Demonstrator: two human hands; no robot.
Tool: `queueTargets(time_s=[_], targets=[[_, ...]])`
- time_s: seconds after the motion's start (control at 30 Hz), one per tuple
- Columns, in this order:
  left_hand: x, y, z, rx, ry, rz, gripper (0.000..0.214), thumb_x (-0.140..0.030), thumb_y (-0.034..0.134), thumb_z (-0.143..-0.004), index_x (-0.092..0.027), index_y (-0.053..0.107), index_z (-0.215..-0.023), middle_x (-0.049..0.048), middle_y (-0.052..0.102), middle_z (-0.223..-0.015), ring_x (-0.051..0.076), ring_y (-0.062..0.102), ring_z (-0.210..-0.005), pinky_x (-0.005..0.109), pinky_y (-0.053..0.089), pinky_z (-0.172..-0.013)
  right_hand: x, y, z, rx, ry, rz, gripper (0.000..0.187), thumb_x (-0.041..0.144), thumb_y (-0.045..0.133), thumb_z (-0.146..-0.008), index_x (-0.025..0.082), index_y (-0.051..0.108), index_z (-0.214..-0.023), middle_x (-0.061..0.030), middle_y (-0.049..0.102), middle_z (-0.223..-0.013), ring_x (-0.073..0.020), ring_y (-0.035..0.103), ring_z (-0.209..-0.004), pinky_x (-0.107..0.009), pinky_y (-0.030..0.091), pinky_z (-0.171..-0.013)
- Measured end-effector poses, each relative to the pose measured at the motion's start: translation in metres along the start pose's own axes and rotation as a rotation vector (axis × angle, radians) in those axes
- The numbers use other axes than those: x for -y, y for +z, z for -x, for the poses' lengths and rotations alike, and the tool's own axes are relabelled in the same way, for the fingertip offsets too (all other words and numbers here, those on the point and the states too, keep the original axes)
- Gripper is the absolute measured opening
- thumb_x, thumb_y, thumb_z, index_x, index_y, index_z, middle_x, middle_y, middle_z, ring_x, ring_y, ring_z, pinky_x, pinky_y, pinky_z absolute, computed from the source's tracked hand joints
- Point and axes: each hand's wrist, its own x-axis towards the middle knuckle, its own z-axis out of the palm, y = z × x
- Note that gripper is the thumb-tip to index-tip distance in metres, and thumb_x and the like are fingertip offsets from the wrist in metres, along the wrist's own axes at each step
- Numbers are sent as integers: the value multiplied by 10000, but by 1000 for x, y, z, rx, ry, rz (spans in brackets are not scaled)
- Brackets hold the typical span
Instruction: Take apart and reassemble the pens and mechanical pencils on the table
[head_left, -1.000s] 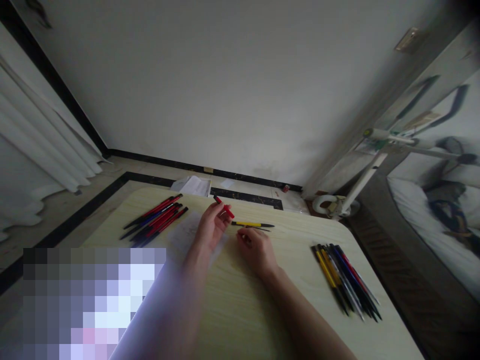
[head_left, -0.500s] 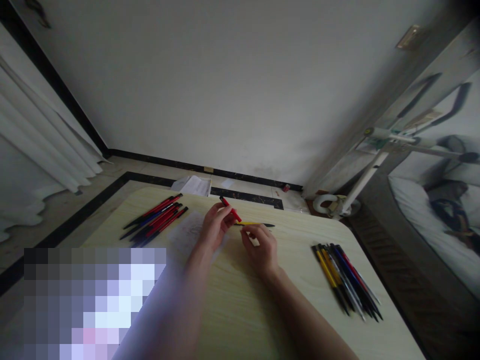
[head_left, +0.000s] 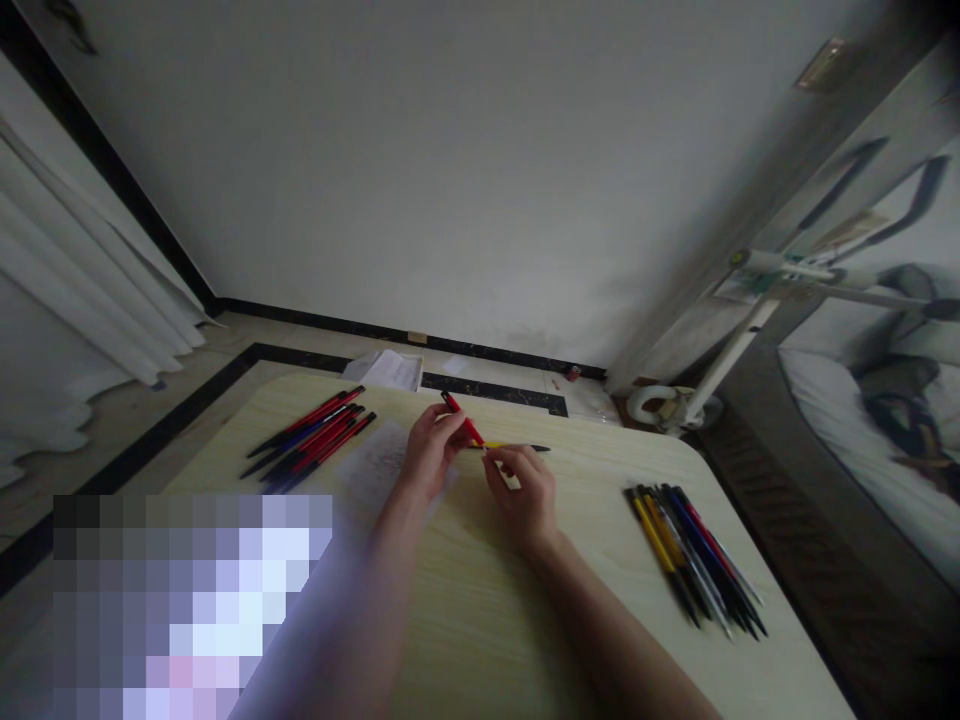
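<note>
My left hand [head_left: 429, 452] is closed round a red pen barrel [head_left: 471, 428] with a black end, tilted so its lower end points toward my right hand. My right hand [head_left: 526, 492] pinches at that lower end, fingertips pressed together. Whatever sits between those fingertips is too small to make out. Just behind the right fingers a yellow pen [head_left: 493, 444] with a dark tip lies on the table, partly hidden by the hand. Under my left wrist is a sheet of paper [head_left: 379, 465] with faint drawing on it.
Several red and blue pens [head_left: 315, 440] lie in a group on the table's left. Another group of yellow, silver, blue and red pens [head_left: 694, 555] lies on the right. Beyond the pale wooden table [head_left: 465, 620] are papers [head_left: 390, 370] on the floor and a white metal frame [head_left: 731, 360].
The right fingertips and the lower end of the red barrel have come together, closing a small gap. The pen groups have not moved.
</note>
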Motion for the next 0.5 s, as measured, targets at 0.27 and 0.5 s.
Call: queueTargets(time_s=[0.27, 0.5], targets=[[-1, 3, 1, -4, -34, 23, 243, -252, 672, -630, -147, 537, -803, 8, 603, -661, 107, 569, -575, 245, 447, -597, 0, 0, 0, -16, 12, -11, 102, 168, 510, -781, 196, 604, -808, -46, 598, -773, -131, 539, -665, -273, 470, -611], [-1, 3, 1, 26, -55, 20, 225, -247, 663, -644, -148, 540, -803, 9, 601, -668, 108, 571, -589, 250, 450, -610, 0, -1, 0, 4, -8, -8, 103, 150, 522, -770, 196, 598, -823, -47, 602, -789, -138, 552, -707, -276, 475, -635]])
